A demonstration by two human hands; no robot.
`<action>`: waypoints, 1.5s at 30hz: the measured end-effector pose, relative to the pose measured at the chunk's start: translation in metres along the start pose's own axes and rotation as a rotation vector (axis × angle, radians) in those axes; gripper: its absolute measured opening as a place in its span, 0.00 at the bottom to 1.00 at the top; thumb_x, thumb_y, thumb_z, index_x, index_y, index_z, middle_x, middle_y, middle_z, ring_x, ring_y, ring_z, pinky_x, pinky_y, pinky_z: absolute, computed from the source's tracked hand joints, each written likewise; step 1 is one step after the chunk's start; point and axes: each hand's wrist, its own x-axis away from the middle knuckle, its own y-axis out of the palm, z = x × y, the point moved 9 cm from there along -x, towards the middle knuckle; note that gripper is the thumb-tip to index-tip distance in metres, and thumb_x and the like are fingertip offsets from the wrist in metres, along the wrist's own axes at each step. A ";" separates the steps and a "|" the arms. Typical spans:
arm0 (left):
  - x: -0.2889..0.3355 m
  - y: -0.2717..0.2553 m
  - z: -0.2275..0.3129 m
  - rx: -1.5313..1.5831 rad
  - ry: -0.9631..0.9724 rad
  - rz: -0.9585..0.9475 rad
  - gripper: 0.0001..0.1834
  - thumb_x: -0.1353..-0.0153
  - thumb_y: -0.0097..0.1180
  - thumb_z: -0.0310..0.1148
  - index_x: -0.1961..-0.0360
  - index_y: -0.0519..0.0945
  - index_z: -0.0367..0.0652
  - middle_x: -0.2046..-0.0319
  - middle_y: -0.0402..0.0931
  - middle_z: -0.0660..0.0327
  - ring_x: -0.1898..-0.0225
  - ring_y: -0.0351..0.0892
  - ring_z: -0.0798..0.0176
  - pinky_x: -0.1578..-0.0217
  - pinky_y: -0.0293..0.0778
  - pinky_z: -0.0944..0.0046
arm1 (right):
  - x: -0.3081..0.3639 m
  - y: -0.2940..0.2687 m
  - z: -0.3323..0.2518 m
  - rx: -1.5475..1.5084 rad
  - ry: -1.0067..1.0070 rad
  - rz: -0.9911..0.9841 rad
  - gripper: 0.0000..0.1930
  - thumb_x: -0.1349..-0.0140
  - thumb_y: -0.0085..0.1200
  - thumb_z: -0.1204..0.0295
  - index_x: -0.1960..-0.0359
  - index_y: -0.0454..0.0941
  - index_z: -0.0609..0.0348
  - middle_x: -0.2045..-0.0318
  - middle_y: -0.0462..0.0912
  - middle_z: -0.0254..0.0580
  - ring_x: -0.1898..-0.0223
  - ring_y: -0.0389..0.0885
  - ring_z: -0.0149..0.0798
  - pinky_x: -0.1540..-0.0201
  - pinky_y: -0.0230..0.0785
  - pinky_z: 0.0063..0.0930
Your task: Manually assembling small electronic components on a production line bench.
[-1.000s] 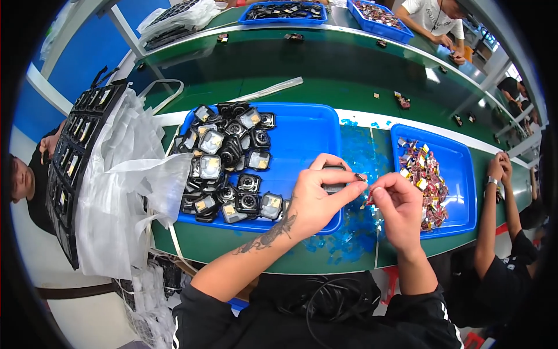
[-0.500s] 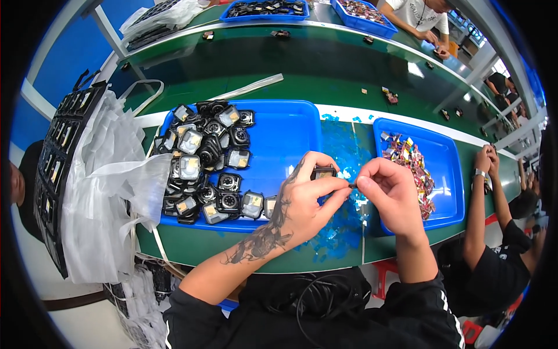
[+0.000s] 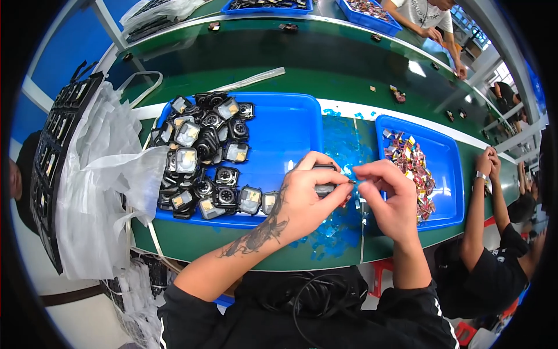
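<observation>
"Checking progress, clock dirs from your L hand (image 3: 302,195), w/ 12 dead ahead: what've you got?"

"One watch case (image 3: 325,189), right in that hand, fingers curled round it, thumb pressed up nr the index tip. There's a tiny bit (image 3: 352,182) at those tips, too small to ID."

"And your R hand (image 3: 396,203), at 3?"

"Thumb & index parted, other fingers loosely bent. Can't see anything held btwn the tips, tho the palm's partly hidden."

"So how far along are you?"

"Partway on this pc, I'd judge, as it's in hand & not set down. Blue tray (image 3: 285,128) nr 10 has a big heap of watch cases (image 3: 187,160) crowding its L half. Can't tell which of those are done & which are waiting."

"And the 2nd tray (image 3: 446,174), nr 3?"

"Heap of small parts (image 3: 414,168) in there, so you've prob. got plenty done. Blue scraps (image 3: 334,238) on the bench (image 3: 174,235), from 1 round to 5, fit that. Black rack (image 3: 52,180) at 9 has more pcs in its slots; can't tell their state either."
</observation>
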 end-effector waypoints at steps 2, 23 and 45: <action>0.001 0.002 -0.005 -0.046 0.030 -0.034 0.08 0.43 0.62 0.23 0.61 0.84 0.37 0.57 0.74 0.55 0.56 0.79 0.64 0.56 0.75 0.68 | 0.002 0.005 -0.009 -0.029 -0.074 -0.011 0.09 0.43 0.59 0.81 0.60 0.83 0.60 0.65 0.81 0.40 0.67 0.79 0.31 0.69 0.71 0.22; -0.003 -0.002 -0.025 0.509 -0.238 0.027 0.13 0.32 0.48 0.23 0.47 0.71 0.32 0.53 0.80 0.51 0.53 0.80 0.66 0.52 0.78 0.67 | 0.010 0.006 0.033 -0.810 0.260 0.033 0.07 0.37 0.55 0.79 0.59 0.79 0.68 0.66 0.81 0.39 0.65 0.79 0.26 0.61 0.70 0.19; 0.004 0.024 -0.012 0.538 -0.099 -0.195 0.24 0.33 0.47 0.17 0.36 0.64 0.30 0.42 0.71 0.50 0.41 0.73 0.61 0.41 0.71 0.63 | -0.002 -0.005 -0.023 0.087 0.047 0.159 0.04 0.47 0.62 0.82 0.70 0.82 0.62 0.80 0.78 0.30 0.84 0.59 0.18 0.82 0.51 0.17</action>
